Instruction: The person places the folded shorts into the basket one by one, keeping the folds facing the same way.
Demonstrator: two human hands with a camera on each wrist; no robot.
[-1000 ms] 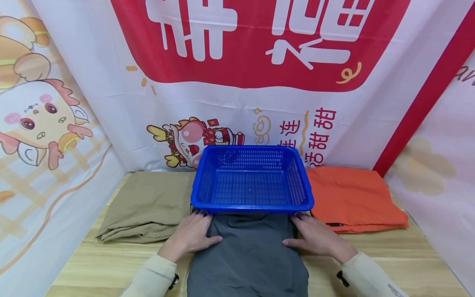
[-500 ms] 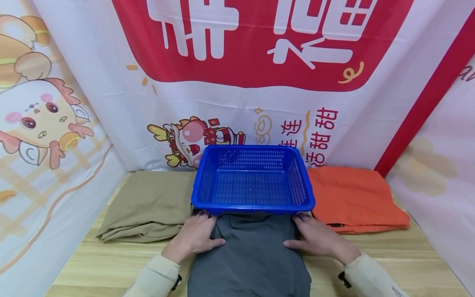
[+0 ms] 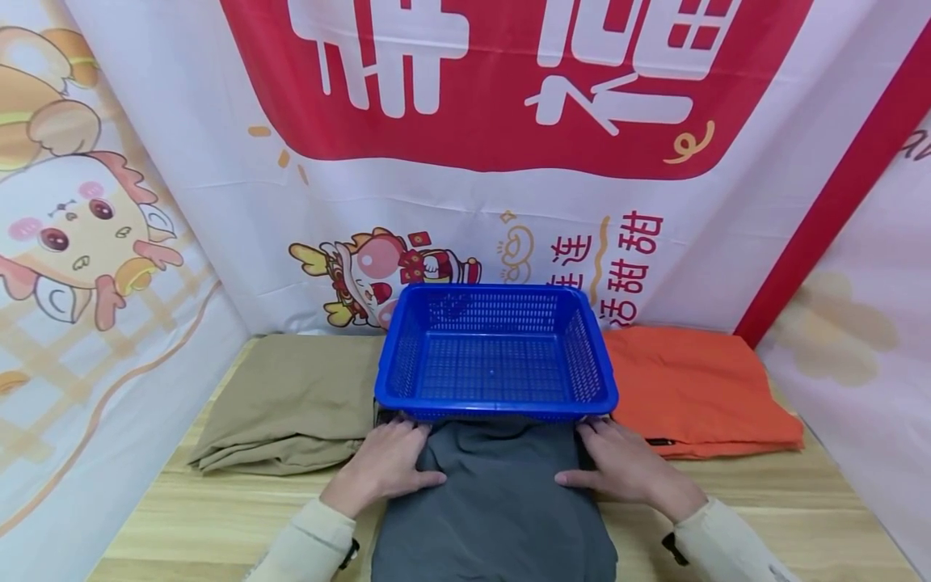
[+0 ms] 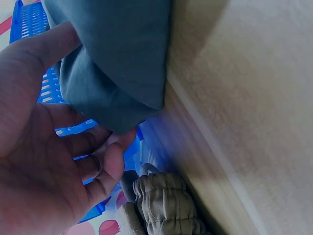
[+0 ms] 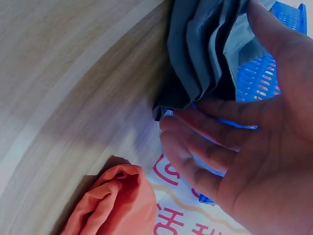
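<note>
A folded dark grey garment point(image 3: 494, 501) lies in front of the blue plastic basket point(image 3: 494, 404), its far end against the basket's near side. At its left side my left hand point(image 3: 385, 465) grips the far corner, thumb on top. My right hand point(image 3: 629, 465) holds the opposite corner the same way. In the left wrist view, fingers point(image 4: 115, 161) curl at the edge of the grey cloth point(image 4: 117, 58). In the right wrist view, the garment's stacked layers point(image 5: 200, 54) show between thumb and fingers. The fingertips are partly hidden in the head view.
Left of the basket lies a folded khaki garment point(image 3: 291, 396); to its right is a folded orange garment point(image 3: 698, 392) with a black zip pull. All rest on a wooden table point(image 3: 785, 517). A printed cloth backdrop point(image 3: 465, 194) hangs behind, with side panels left and right.
My left hand has shifted slightly right along with the grey garment, whose near end has also slid a little right. The basket and the other garments look unmoved.
</note>
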